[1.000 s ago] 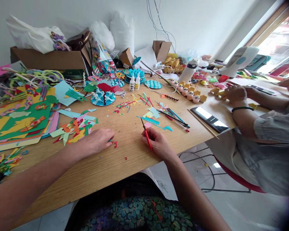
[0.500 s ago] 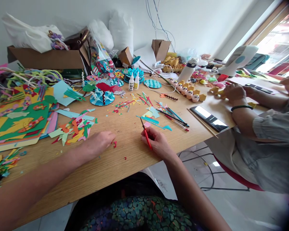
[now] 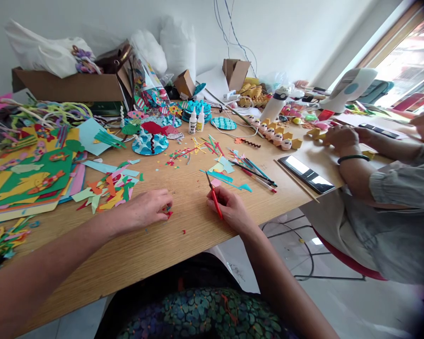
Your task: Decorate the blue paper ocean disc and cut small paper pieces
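My left hand (image 3: 149, 210) rests low over the table, its fingers curled round a few small red and coloured paper scraps (image 3: 168, 212). My right hand (image 3: 231, 210) is closed on a pair of scissors (image 3: 216, 200) with red handles. Their dark blades point up and away from me. Between the hands, one tiny red scrap (image 3: 184, 231) lies on the wood. Beyond the scissors are a blue paper strip (image 3: 221, 176) and a pink piece (image 3: 216, 182). To the left of my left hand is a heap of paper offcuts (image 3: 108, 189).
Two glue bottles (image 3: 200, 120) stand behind blue wavy discs (image 3: 150, 144). Pens (image 3: 259, 181), a wooden stick (image 3: 297, 181) and a phone (image 3: 305, 174) lie to the right. Coloured paper sheets (image 3: 28, 186) cover the left. A co-worker's hands (image 3: 342, 137) are at the right.
My left hand has opened slightly and its fingertips have come over the red scraps, gathering them. My right hand and the scissors have stayed in place.
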`<control>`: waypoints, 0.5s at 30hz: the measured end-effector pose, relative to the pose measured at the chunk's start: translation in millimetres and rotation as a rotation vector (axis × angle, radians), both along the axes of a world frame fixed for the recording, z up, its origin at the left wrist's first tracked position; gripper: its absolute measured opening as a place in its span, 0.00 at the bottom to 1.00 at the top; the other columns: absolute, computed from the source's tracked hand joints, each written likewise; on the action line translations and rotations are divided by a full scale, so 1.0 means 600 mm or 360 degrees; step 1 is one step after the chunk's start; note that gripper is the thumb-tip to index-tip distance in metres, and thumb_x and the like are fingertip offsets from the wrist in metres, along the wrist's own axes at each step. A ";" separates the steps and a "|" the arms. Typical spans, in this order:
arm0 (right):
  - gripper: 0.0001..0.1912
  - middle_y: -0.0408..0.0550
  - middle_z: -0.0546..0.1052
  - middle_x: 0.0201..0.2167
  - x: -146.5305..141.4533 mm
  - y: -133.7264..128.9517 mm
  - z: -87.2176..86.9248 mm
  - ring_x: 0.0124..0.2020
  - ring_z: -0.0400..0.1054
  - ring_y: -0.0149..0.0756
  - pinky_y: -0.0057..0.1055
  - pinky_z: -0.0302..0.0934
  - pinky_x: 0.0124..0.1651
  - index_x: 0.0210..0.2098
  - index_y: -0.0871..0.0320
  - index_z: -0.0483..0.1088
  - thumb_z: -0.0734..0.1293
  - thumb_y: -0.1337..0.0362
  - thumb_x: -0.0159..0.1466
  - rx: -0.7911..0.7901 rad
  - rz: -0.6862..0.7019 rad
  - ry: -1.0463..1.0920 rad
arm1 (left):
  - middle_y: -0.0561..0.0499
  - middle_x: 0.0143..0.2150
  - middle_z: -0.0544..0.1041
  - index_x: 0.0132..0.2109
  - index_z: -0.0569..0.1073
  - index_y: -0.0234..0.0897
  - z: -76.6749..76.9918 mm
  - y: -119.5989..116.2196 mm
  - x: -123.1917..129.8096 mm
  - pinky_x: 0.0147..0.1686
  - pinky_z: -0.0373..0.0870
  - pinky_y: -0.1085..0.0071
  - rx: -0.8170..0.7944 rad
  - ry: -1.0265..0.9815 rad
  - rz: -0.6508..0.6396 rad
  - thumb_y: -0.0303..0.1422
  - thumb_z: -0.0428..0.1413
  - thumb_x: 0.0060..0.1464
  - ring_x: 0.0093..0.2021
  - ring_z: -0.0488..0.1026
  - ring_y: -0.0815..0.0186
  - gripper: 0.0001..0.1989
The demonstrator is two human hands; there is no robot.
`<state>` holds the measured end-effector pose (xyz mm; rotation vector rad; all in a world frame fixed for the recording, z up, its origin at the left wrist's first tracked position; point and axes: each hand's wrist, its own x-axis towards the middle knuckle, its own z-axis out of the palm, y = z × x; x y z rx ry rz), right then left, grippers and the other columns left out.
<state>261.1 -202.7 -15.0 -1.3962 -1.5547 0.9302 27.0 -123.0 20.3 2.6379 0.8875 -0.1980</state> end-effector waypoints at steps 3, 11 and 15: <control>0.06 0.40 0.63 0.25 0.000 0.000 0.001 0.27 0.57 0.29 0.27 0.51 0.30 0.27 0.57 0.61 0.63 0.62 0.57 -0.0005 -0.0007 -0.0002 | 0.50 0.38 0.70 0.36 0.70 0.38 -0.001 0.001 -0.001 0.35 0.62 0.69 -0.0014 0.0057 -0.0010 0.30 0.53 0.48 0.38 0.70 0.62 0.05; 0.06 0.40 0.64 0.25 0.000 0.000 0.001 0.27 0.56 0.29 0.27 0.51 0.30 0.27 0.57 0.62 0.63 0.62 0.56 0.0002 -0.0025 -0.0024 | 0.49 0.39 0.71 0.36 0.69 0.38 -0.001 -0.009 0.002 0.35 0.64 0.69 -0.0003 0.0092 -0.0064 0.30 0.52 0.50 0.37 0.70 0.64 0.04; 0.06 0.40 0.64 0.25 0.001 0.000 0.002 0.27 0.57 0.29 0.27 0.50 0.30 0.28 0.57 0.62 0.64 0.62 0.56 -0.0003 -0.0026 -0.0029 | 0.49 0.36 0.72 0.35 0.68 0.38 -0.012 -0.017 0.006 0.34 0.65 0.70 0.0152 0.0096 -0.0097 0.27 0.47 0.54 0.36 0.71 0.65 0.05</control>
